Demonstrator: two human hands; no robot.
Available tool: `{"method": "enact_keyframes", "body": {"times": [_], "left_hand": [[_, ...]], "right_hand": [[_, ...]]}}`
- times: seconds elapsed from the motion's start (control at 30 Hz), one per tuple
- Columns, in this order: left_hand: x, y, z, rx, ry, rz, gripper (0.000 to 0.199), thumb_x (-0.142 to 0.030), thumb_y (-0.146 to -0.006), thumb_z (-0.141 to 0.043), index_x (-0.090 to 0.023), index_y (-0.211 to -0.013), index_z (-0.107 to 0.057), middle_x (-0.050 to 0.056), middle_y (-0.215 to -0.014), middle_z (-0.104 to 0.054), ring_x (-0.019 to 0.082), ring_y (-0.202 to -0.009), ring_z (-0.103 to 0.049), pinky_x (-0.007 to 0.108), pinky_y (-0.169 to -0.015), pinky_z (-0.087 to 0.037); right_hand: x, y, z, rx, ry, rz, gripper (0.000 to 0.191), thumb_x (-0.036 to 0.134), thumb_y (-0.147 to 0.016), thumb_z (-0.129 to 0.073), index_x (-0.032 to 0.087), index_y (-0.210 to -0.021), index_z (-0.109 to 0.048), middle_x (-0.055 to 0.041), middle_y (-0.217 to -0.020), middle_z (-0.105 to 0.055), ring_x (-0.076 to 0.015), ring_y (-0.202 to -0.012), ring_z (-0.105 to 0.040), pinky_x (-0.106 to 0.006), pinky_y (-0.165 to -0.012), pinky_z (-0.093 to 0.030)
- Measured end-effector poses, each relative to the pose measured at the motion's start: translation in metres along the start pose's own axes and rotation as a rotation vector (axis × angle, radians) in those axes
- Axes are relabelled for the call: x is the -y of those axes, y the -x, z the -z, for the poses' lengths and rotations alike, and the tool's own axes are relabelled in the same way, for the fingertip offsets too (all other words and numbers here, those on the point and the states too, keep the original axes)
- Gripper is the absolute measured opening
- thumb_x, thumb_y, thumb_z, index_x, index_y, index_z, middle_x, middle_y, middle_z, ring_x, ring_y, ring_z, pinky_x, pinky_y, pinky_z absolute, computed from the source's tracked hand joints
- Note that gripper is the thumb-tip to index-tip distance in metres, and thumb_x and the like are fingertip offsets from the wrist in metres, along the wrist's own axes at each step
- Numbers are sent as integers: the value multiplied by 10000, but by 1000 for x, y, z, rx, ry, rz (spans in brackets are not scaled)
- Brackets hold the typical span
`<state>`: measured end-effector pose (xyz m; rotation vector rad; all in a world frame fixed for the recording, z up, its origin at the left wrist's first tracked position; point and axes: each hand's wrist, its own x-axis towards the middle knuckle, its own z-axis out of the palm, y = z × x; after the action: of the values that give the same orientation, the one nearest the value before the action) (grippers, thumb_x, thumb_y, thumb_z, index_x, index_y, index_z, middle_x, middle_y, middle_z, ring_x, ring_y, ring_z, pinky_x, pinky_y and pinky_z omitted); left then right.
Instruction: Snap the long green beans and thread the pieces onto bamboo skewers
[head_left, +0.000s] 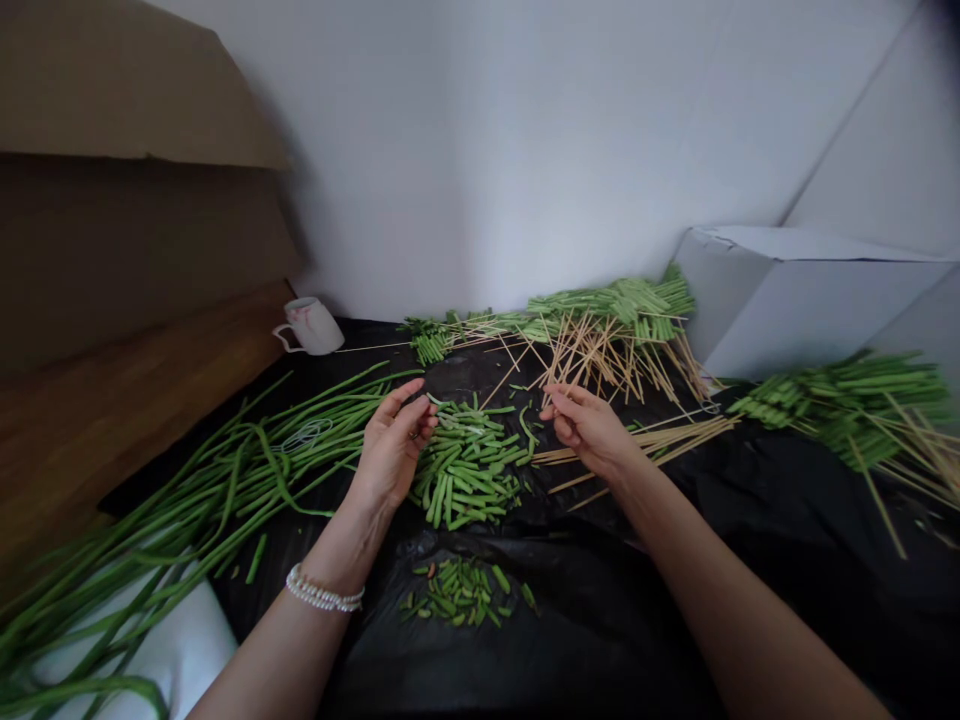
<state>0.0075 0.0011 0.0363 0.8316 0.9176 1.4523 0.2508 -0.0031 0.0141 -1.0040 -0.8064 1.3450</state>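
My left hand, with a pearl bracelet at the wrist, is raised at the left edge of a pile of cut green bean pieces. Its fingers are curled, and whether anything small is between them cannot be made out. Across the pile, my right hand has thumb and forefinger pinched together near loose wooden skewers; what the pinch holds is too small to tell. The two hands are apart. Long uncut beans lie left of my left hand. Small bean scraps lie nearer me.
Skewered beans are stacked at the back, more at the right. A white mug stands at back left, beside a cardboard box. A white box is at back right. Black plastic sheeting covers the surface.
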Motion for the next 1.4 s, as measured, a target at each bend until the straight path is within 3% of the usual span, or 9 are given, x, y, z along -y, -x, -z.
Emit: {"method": "enact_keyframes", "body": {"times": [0.17, 0.3, 0.43, 0.5, 0.57, 0.67, 0.77, 1.07, 1.4], "left_hand": [[2, 0, -1, 7, -6, 11, 454, -222, -641, -829, -156, -1062, -674, -1, -713, -676, 59, -585, -603, 131, -545, -475], [3, 0, -1, 6, -8, 24, 430, -225, -637, -831, -156, -1036, -687, 0, -712, -679, 59, -579, -597, 131, -541, -468], [6, 2, -1, 23, -63, -2, 373, -245, -655, -823, -151, -996, -705, 2, -713, -680, 60, -590, -597, 135, -557, -462], [8, 3, -1, 50, -133, -40, 321, -264, -678, -809, -147, -963, -716, 9, -720, -684, 67, -607, -601, 143, -570, -460], [10, 5, -1, 93, -220, -84, 273, -284, -701, -795, -147, -926, -726, 15, -727, -689, 78, -628, -606, 158, -598, -468], [12, 8, -4, 151, -349, -130, 246, -322, -717, -781, -147, -881, -730, 23, -716, -692, 99, -641, -609, 199, -647, -488], [12, 9, -5, 173, -453, -157, 261, -349, -712, -774, -143, -863, -721, 31, -732, -696, 122, -655, -613, 236, -673, -496], [11, -2, 9, 180, -950, -274, 276, -413, -779, -650, -146, -712, -657, -2, -624, -603, 112, -559, -489, 241, -555, -362], [8, 0, 15, 288, -1518, -392, 193, -387, -758, -664, -200, -719, -688, 28, -772, -614, 183, -728, -560, 293, -668, -395]], "right_hand": [[-1, -13, 15, -192, 76, 154, 437, 314, -616, -774, 134, -977, -606, 8, -624, -650, -56, -411, -476, -160, -360, -342], [4, -24, 31, -454, 191, 416, 434, 224, -671, -693, 136, -1086, -597, -98, -1056, -630, -134, -701, -673, -258, -575, -553], [6, -21, 36, -497, 552, 634, 361, 231, -768, -594, 160, -1120, -640, -134, -1233, -579, -171, -809, -671, -321, -659, -568], [8, -14, 32, -434, 780, 685, 245, 233, -795, -577, 180, -1002, -697, -89, -1057, -676, -177, -779, -656, -336, -706, -549], [10, -7, 25, -228, 969, 662, 177, 226, -820, -563, 199, -894, -722, -44, -886, -719, -176, -775, -653, -326, -757, -516], [13, 2, 19, 96, 1259, 537, 156, 190, -808, -567, 213, -789, -720, -17, -810, -723, -164, -766, -636, -285, -738, -460], [16, 7, 18, 253, 1517, 405, 149, 165, -787, -574, 208, -724, -701, -23, -770, -707, -165, -764, -607, -266, -686, -403], [17, 12, 19, 333, 1825, 234, 145, 105, -747, -580, 187, -771, -698, -75, -821, -706, -199, -840, -595, -270, -679, -358], [14, 14, 14, 347, 1873, 266, 212, 41, -771, -514, 169, -770, -683, -84, -823, -693, -172, -804, -583, -266, -680, -356]]}}
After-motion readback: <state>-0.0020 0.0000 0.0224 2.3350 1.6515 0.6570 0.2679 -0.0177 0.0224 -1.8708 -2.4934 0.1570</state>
